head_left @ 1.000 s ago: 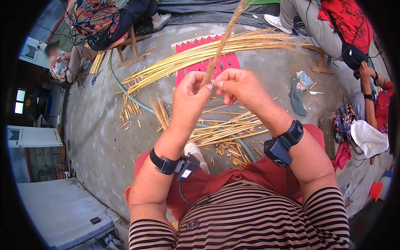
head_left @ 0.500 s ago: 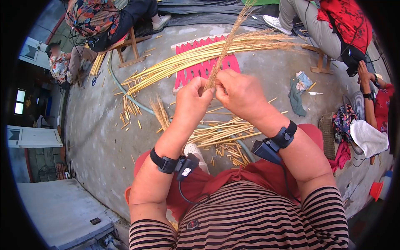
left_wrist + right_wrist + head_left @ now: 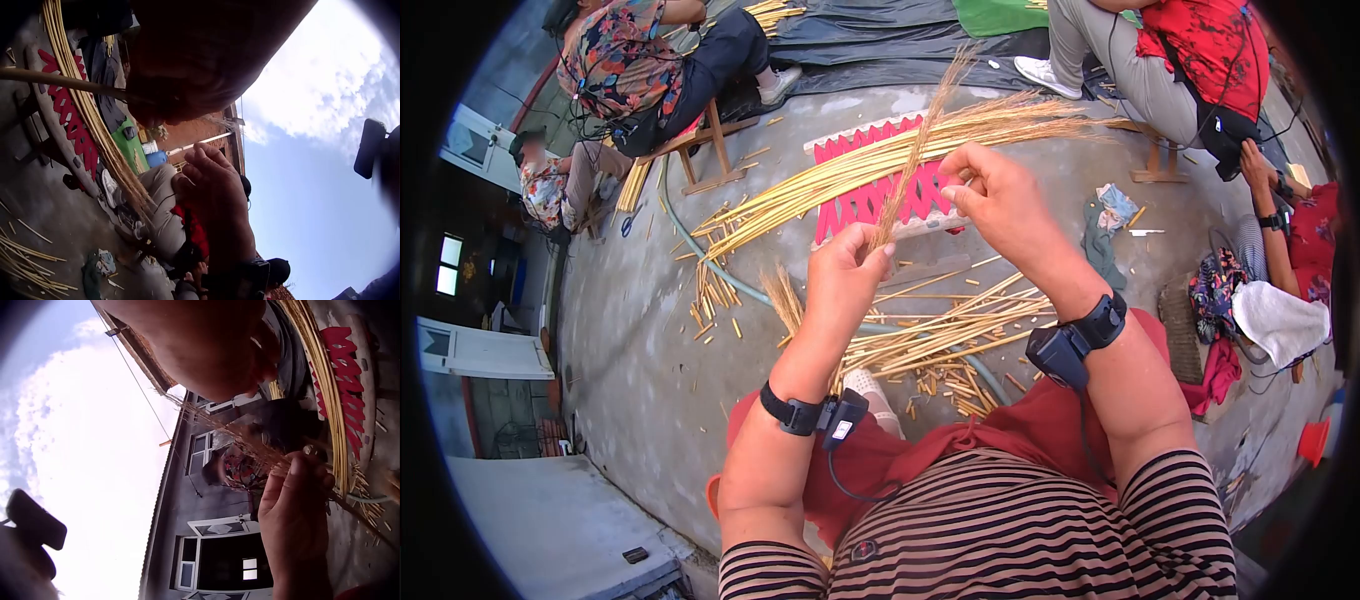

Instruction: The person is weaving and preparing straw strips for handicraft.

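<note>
My left hand (image 3: 845, 278) grips a dry grass stalk with a long feathery brown seed head (image 3: 920, 145), thumb on top and fingers curled underneath. The head slants up and away; in the right wrist view the bare stem (image 3: 359, 515) runs out below the hand. To the right of the stalk, my right hand (image 3: 1005, 205) is raised and apart from it, its fingers loosely bent and a gap between thumb and forefinger. Beyond both hands a bundle of yellow stalks (image 3: 800, 180) lies across a low stool with pink webbing (image 3: 850, 215).
Loose stalks (image 3: 960, 325) and cut stem pieces (image 3: 715, 290) lie on the concrete around a green hose (image 3: 750, 290). Cloths (image 3: 1105, 235) lie to the right. Seated people (image 3: 625, 70) work around the yard, one in a red top (image 3: 1210, 60). A white slab (image 3: 550, 520) stands at left.
My right hand has let go of the seed head and drawn away to the right. The left hand has lowered slightly, still holding the stalk.
</note>
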`<state>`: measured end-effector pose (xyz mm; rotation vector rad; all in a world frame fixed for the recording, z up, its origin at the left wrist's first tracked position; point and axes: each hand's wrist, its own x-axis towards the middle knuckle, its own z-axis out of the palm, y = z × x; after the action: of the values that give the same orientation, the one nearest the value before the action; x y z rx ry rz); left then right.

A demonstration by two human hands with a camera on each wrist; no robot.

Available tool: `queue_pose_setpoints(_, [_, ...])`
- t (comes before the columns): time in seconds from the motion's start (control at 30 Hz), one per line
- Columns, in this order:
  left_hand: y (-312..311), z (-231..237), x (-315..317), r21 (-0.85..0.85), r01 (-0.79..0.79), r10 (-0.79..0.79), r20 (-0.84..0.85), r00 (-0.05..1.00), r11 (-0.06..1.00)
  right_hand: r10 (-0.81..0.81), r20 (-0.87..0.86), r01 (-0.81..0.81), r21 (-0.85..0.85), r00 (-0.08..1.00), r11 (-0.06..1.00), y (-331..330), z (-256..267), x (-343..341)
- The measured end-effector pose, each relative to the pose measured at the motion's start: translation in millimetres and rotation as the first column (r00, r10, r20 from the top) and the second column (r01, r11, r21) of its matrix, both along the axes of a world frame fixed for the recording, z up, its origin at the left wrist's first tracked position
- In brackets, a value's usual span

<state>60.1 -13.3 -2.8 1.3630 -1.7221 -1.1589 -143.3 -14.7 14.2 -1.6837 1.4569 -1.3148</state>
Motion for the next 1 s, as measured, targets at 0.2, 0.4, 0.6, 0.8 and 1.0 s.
queue_pose_setpoints(0.2, [4, 3, -7, 0.172, 0.098, -0.078, -0.116, 0.99, 0.98, 0.155, 0.537, -0.253, 0.112, 0.829, 0.961, 0, 10, 3])
queue_pose_setpoints(0.4, [-5, 3, 1, 0.366, 0.26, -0.152, -0.298, 0.943, 0.894, 0.153, 0.54, -0.277, 0.155, 0.827, 0.948, -2, 5, -1])
queue_pose_setpoints(0.6, [-7, 13, 5, 0.402, 0.379, -0.233, -0.366, 0.901, 0.834, 0.154, 0.557, -0.311, 0.2, 0.816, 0.929, -2, 4, -6])
queue_pose_setpoints(0.8, [1, 21, -8, 0.326, 0.315, -0.134, -0.473, 0.871, 0.891, 0.127, 0.538, -0.29, 0.23, 0.833, 0.929, 0, 6, -2])
queue_pose_setpoints(1.0, [-2, 8, -17, 0.247, 0.187, -0.051, -0.471, 0.881, 0.951, 0.156, 0.488, -0.3, 0.232, 0.859, 0.925, 6, -4, 17])
